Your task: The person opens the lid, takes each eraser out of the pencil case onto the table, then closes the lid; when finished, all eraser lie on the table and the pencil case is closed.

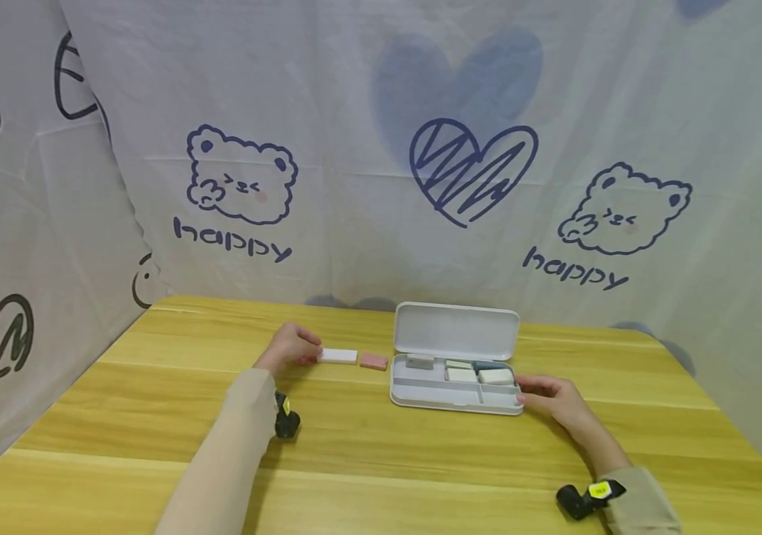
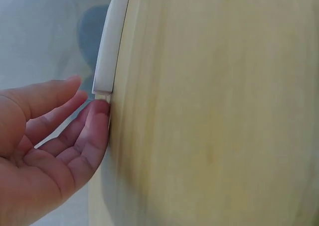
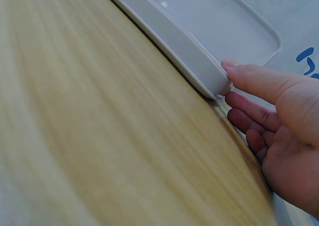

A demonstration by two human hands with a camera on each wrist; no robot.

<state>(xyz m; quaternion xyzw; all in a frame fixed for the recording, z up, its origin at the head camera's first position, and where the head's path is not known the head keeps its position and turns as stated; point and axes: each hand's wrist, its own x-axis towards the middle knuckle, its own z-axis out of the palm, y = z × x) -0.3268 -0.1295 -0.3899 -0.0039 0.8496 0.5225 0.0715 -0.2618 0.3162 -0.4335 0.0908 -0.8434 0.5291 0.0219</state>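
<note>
On the table lies a long white block (image 1: pixel 338 356), with my left hand (image 1: pixel 292 346) at its left end. In the left wrist view the fingertips stand right at the block's end, and the thumb is apart from the fingers. A small pink block (image 1: pixel 373 362) lies just right of the white one. Next to it stands a white pencil case (image 1: pixel 434 393) with its lid (image 1: pixel 456 331) raised. Inside are a grey block (image 1: pixel 419 362), a white eraser-like block (image 1: pixel 496 377) and several other small blocks. My right hand (image 1: pixel 560 400) touches the case's right end with thumb and fingertips.
The wooden table (image 1: pixel 381 461) reaches back to a hanging white cloth (image 1: pixel 347 223) printed with bears and hearts. Another cloth (image 1: pixel 27 223) hangs along the left side. The case's front trough is divided by a thin wall (image 1: pixel 480 394).
</note>
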